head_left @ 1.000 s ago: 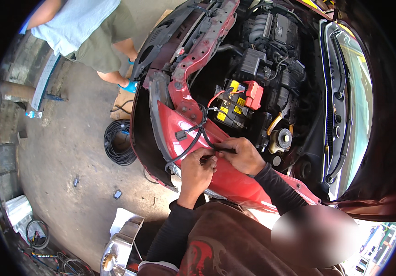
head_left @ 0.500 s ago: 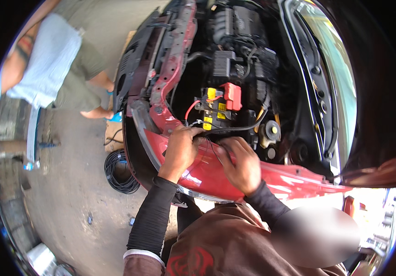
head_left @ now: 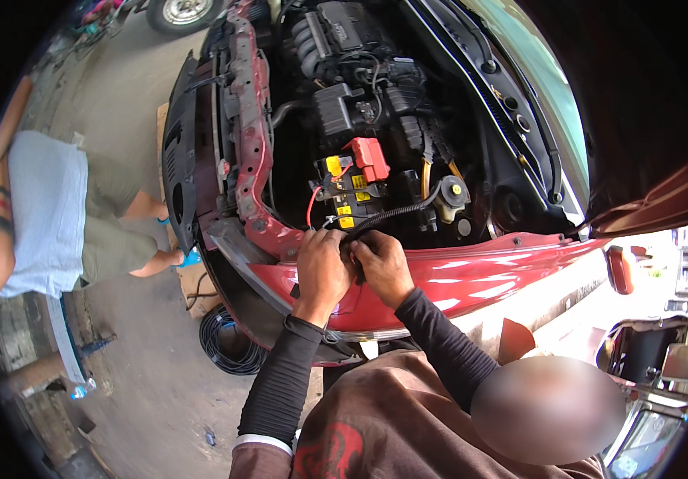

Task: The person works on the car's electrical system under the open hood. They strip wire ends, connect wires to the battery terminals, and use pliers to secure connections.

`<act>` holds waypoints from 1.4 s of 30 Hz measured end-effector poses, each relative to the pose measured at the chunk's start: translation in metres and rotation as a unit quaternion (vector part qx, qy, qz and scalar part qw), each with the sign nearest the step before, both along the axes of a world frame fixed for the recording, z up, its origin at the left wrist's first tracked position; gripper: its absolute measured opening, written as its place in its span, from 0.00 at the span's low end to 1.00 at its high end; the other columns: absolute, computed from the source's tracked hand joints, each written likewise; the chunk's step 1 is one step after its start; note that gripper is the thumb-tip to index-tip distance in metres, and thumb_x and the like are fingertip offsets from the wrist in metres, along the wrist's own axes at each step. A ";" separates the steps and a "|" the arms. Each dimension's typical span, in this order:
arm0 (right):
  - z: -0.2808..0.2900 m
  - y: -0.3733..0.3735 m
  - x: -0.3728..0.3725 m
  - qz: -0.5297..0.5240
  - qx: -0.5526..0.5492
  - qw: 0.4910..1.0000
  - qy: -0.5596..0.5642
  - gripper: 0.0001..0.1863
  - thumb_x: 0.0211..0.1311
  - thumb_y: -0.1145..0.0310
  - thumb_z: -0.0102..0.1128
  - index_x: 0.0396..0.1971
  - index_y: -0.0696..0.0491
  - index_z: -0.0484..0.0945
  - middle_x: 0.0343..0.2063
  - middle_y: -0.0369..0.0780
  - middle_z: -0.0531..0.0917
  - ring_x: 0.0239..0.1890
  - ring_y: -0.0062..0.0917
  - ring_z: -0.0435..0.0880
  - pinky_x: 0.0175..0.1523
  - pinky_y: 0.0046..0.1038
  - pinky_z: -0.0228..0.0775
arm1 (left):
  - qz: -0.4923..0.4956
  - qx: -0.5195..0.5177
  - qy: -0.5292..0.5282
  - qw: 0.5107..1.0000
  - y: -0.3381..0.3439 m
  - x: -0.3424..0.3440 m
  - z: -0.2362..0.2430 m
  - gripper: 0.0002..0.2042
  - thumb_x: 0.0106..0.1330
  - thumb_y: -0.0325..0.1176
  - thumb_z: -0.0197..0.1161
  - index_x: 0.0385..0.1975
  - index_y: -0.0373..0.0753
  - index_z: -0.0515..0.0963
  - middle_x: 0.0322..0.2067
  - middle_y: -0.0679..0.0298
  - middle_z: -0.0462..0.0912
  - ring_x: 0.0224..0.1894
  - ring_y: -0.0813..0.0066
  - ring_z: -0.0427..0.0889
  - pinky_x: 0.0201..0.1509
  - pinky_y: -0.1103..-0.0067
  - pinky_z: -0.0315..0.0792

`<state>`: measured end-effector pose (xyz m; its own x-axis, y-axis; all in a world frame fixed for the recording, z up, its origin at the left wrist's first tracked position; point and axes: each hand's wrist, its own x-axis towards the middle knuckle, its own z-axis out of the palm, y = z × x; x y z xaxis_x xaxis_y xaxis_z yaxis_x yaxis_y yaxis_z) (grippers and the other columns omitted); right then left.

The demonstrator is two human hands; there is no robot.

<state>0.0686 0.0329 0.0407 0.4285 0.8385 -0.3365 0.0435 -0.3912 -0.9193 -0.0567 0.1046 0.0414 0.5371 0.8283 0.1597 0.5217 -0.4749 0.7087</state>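
My left hand (head_left: 321,265) and my right hand (head_left: 380,265) are close together over the front corner of the red fender (head_left: 471,279), fingers curled on a black corrugated cable sleeve (head_left: 400,210) that runs across toward a fluid reservoir (head_left: 450,201). My fingers hide part of it. Just beyond them is the battery (head_left: 345,214), with yellow labels, a red cable and a red terminal cover (head_left: 370,160). The radiator support (head_left: 254,152) runs along the left of the engine bay.
Another person (head_left: 48,215) stands at the left by the car's front. Coiled black cable (head_left: 230,343) and cardboard (head_left: 198,289) lie on the floor. A loose wheel (head_left: 186,12) is at the top, the windscreen (head_left: 535,72) at the upper right.
My hands have shifted along the cable and drawn close together. The cable that looped over the fender corner now stretches across toward the reservoir. The view has turned, and the other person appears lower.
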 end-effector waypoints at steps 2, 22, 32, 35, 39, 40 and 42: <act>-0.010 0.002 0.001 -0.013 0.024 0.999 -0.039 0.11 0.77 0.68 0.58 0.41 0.63 0.81 0.25 0.38 0.83 0.21 0.19 0.80 0.23 0.23 0.73 | -0.021 -0.040 -0.016 0.999 0.003 0.001 0.002 0.09 0.59 0.25 0.68 0.39 0.33 0.86 0.35 0.51 0.86 0.42 0.46 0.82 0.50 0.59 0.75; 0.024 -0.008 0.009 -0.022 -0.026 0.991 -0.128 0.12 0.65 0.66 0.67 0.39 0.61 0.86 0.33 0.55 0.87 0.39 0.52 0.88 0.44 0.42 0.78 | -0.146 -0.043 0.028 0.988 0.017 0.000 0.023 0.11 0.64 0.22 0.63 0.45 0.29 0.85 0.40 0.45 0.87 0.46 0.42 0.85 0.51 0.60 0.79; 0.027 -0.015 0.014 -0.080 -0.006 0.993 -0.086 0.14 0.68 0.65 0.68 0.37 0.64 0.85 0.29 0.51 0.88 0.34 0.40 0.90 0.41 0.37 0.78 | -0.184 -0.127 0.029 0.974 0.019 0.007 0.039 0.11 0.68 0.26 0.64 0.46 0.28 0.84 0.37 0.43 0.85 0.42 0.41 0.85 0.48 0.57 0.78; 0.018 -0.011 0.015 -0.103 -0.014 0.994 -0.034 0.14 0.69 0.64 0.68 0.36 0.63 0.85 0.26 0.49 0.88 0.28 0.33 0.88 0.37 0.36 0.77 | -0.215 -0.126 0.087 0.965 0.021 0.006 0.040 0.10 0.68 0.26 0.64 0.45 0.28 0.83 0.38 0.43 0.86 0.44 0.41 0.85 0.48 0.57 0.78; 0.022 -0.016 0.022 -0.078 -0.003 0.997 0.014 0.15 0.70 0.64 0.68 0.36 0.63 0.85 0.25 0.47 0.88 0.25 0.30 0.86 0.36 0.35 0.77 | -0.129 -0.071 0.015 0.989 0.015 0.013 0.040 0.11 0.69 0.28 0.64 0.46 0.27 0.82 0.39 0.43 0.87 0.45 0.40 0.86 0.49 0.57 0.79; 0.025 -0.018 0.022 -0.077 0.005 0.996 0.047 0.15 0.70 0.63 0.68 0.37 0.63 0.85 0.25 0.48 0.88 0.25 0.31 0.85 0.37 0.36 0.77 | -0.126 -0.070 0.014 0.990 0.014 0.014 0.041 0.11 0.70 0.28 0.64 0.47 0.27 0.82 0.40 0.43 0.87 0.45 0.40 0.86 0.49 0.57 0.79; 0.031 -0.021 0.022 -0.077 -0.018 0.996 0.046 0.14 0.70 0.65 0.66 0.37 0.63 0.84 0.25 0.48 0.87 0.25 0.31 0.85 0.36 0.36 0.77 | -0.118 -0.064 0.021 0.991 0.013 0.017 0.042 0.11 0.70 0.28 0.64 0.47 0.28 0.82 0.40 0.43 0.87 0.45 0.41 0.86 0.49 0.57 0.79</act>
